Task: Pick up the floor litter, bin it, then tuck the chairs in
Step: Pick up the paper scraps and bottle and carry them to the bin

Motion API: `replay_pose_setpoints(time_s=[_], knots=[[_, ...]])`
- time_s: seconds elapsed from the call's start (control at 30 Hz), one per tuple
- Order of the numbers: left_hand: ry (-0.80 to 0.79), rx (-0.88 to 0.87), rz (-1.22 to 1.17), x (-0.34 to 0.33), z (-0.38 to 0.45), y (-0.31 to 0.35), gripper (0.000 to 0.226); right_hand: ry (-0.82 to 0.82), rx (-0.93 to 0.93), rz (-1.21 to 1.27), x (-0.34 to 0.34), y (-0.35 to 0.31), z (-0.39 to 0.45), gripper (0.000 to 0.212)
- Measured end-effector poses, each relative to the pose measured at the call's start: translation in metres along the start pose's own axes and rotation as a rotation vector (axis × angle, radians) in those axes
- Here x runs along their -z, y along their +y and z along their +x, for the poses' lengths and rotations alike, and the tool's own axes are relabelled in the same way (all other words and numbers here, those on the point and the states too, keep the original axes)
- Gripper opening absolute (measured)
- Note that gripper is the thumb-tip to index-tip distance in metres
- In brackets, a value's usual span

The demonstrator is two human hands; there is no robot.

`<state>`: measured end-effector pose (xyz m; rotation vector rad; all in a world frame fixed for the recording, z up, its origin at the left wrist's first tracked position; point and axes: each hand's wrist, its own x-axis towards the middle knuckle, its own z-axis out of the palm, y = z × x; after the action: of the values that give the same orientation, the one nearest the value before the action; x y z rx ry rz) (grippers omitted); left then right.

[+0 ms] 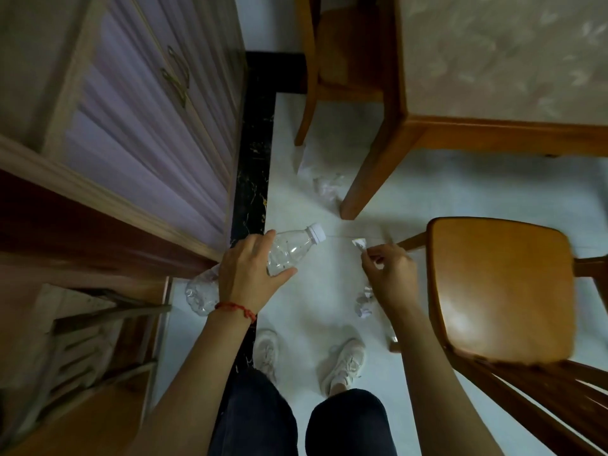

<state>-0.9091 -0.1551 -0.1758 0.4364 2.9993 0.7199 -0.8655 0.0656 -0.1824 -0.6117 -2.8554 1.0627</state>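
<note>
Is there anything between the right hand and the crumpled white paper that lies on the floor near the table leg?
Nothing visible stands between them. The right hand, already pinching a small paper scrap, has only bare pale floor tile between it and the crumpled white paper. The wooden table leg stands close beside that paper, on its right.

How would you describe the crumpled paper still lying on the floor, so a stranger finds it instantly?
Start at the wooden table and follow its near corner leg down to the pale floor. The crumpled paper lies just left of that leg's foot, untouched, unlike the scraps by the right hand.
</note>
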Motion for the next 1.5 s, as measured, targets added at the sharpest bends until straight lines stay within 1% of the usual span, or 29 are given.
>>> replay_pose_setpoints(time_s=[0.17,0.33,0.43,0.57,0.7,0.87,1.13,1.33,1.5], knots=[[-0.021,-0.059,0.016,0.033,-0.017,0.012,0.072,0.027,0.02,-0.001,0.022,-0.023,-0.024,0.014],[0.022,-0.03,0.063,0.049,-0.041,0.025,0.072,0.017,0.116,0.002,0.043,-0.033,-0.032,0.012],[0.071,0.034,0.086,0.052,-0.064,0.038,0.069,-0.016,0.193,0.005,0.057,-0.03,-0.037,0.013],[0.153,0.152,0.144,0.05,-0.105,0.063,0.069,-0.11,0.299,-0.028,0.075,-0.021,-0.053,0.015],[0.18,0.287,0.154,0.048,-0.158,0.084,0.07,-0.203,0.405,-0.072,0.09,-0.013,-0.08,0.016],[0.185,0.432,0.147,0.051,-0.224,0.098,0.069,-0.267,0.487,-0.083,0.093,-0.011,-0.123,0.016],[0.254,0.505,0.105,0.052,-0.337,0.11,0.069,-0.275,0.58,-0.102,0.095,0.0,-0.211,0.017],[0.261,0.603,0.115,0.052,-0.429,0.123,0.069,-0.321,0.631,-0.117,0.098,0.014,-0.283,0.015],[0.289,0.665,0.131,0.048,-0.489,0.143,0.066,-0.358,0.688,-0.128,0.106,0.025,-0.32,0.015]])
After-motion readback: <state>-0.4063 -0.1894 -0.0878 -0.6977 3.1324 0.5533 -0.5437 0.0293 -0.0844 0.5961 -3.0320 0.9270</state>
